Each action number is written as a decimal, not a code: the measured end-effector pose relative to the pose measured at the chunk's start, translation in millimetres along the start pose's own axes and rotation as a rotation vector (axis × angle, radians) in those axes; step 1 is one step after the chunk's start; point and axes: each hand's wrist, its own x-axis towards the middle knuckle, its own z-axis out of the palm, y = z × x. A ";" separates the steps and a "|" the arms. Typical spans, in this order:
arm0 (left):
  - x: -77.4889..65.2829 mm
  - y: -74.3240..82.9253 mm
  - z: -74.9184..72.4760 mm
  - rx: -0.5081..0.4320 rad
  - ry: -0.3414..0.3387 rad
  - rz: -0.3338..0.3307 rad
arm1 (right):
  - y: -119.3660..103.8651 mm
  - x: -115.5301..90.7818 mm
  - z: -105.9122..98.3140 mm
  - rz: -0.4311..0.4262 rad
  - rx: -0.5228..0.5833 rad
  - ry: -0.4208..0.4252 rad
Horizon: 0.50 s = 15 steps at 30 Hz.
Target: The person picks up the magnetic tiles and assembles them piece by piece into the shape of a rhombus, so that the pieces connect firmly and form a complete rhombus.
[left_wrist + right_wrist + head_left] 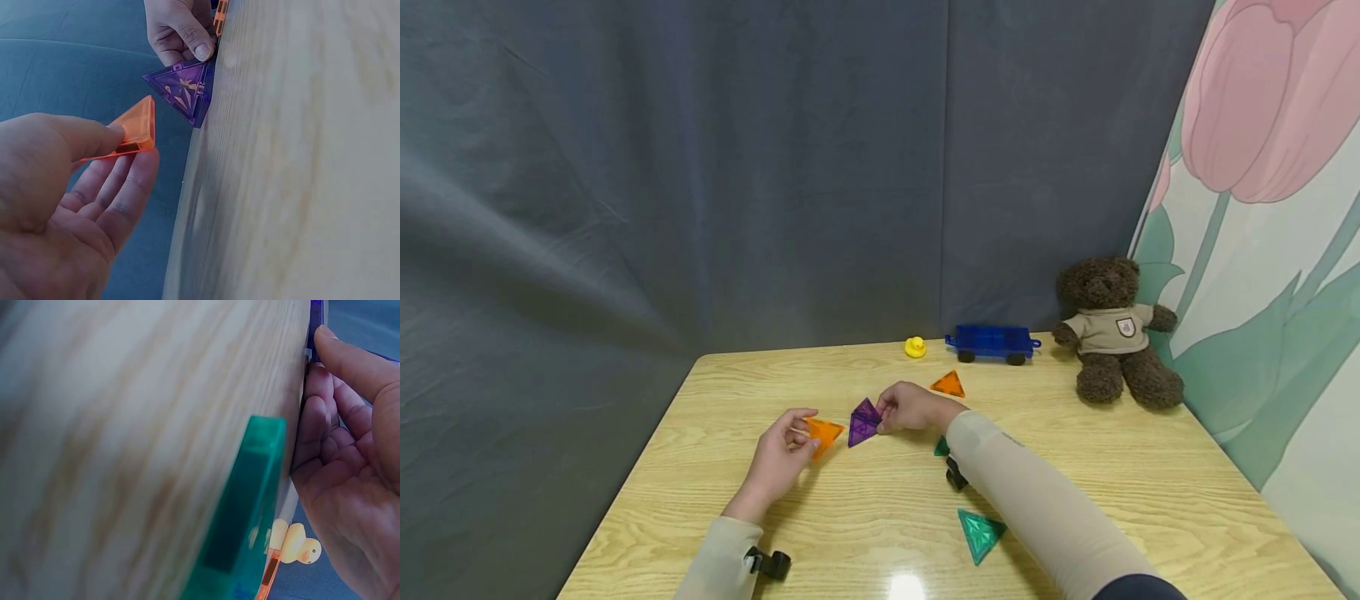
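Our left hand [775,463] pinched an orange tile [825,432], our right hand [914,408] purple tiles [862,427]; a bump might have toppled the latter.

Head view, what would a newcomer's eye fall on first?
Probably the brown teddy bear on the far right of the table, with the large pink tulip above it to the right. Next, nearer the middle, the left grip pinches an orange triangle, while the right grip pinches a purple triangular shape just beside it.
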 end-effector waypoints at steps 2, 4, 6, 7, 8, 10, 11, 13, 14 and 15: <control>1.5 0.0 0.1 0.000 0.019 0.001 | -0.3 -0.3 0.0 0.000 -0.004 0.002; 2.7 0.2 0.2 0.007 0.032 0.006 | -0.9 -0.5 -0.2 0.000 -0.008 0.002; 4.3 0.2 0.4 0.017 0.043 0.005 | -1.5 -0.6 -0.4 0.002 -0.009 0.004; 5.0 0.5 0.4 0.024 0.048 0.002 | -1.6 -0.6 -0.4 0.002 -0.009 0.005; 5.6 0.9 0.6 0.030 0.051 0.000 | -1.7 -0.6 -0.3 0.003 -0.009 0.007; 7.3 1.2 1.3 0.047 0.058 -0.004 | -1.6 -0.7 0.0 0.006 -0.011 0.011; 8.2 1.7 1.8 0.057 0.061 -0.009 | -1.5 -0.7 0.2 0.008 -0.014 0.014; 10.4 2.1 2.9 0.076 0.063 -0.008 | -0.9 -0.5 0.5 0.010 -0.017 0.018; 11.5 2.1 3.4 0.085 0.063 -0.009 | -0.6 -0.2 0.6 0.012 -0.020 0.020; 12.7 1.9 3.9 0.095 0.063 -0.011 | -0.4 0.0 0.5 0.013 -0.022 0.021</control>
